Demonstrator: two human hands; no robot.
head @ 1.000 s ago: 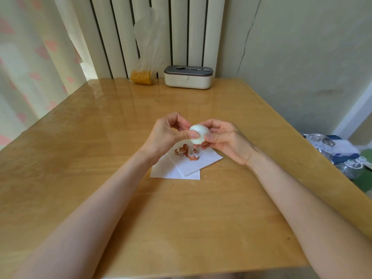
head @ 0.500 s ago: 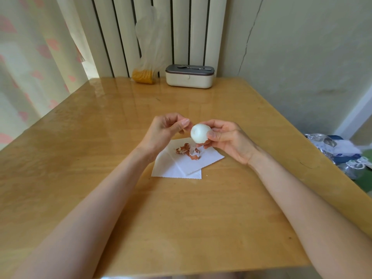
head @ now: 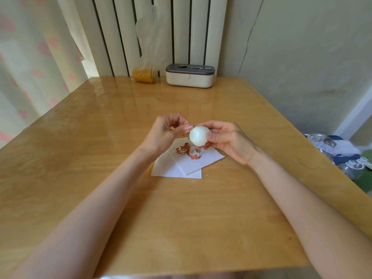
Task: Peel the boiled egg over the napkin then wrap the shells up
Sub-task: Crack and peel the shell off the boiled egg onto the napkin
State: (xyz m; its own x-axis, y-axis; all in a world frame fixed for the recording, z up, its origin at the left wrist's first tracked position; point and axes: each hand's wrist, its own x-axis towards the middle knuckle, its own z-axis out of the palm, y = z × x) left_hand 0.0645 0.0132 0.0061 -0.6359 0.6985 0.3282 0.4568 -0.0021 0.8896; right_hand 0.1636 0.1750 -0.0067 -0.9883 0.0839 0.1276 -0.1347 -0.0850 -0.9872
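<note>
A white peeled boiled egg (head: 198,135) is held in the fingertips of my right hand (head: 229,141), just above the table. My left hand (head: 163,133) is beside it with fingers curled, and its thumb tip touches the egg's upper left side. I see nothing inside the left fingers. Under both hands lies a white napkin (head: 181,168), partly unfolded, flat on the wooden table (head: 181,218). A small heap of brown and white shell pieces (head: 188,151) rests on the napkin's far part, directly below the egg.
A cream box with a dark lid (head: 190,76) stands at the table's far edge against the radiator. Left of it is a clear plastic bag with something yellow (head: 144,75). Bags and packages (head: 342,152) lie on the floor off the right edge.
My left hand came off the egg half a second ago, and its thumb is back against the egg now. The egg stays in my right hand, slightly turned.
</note>
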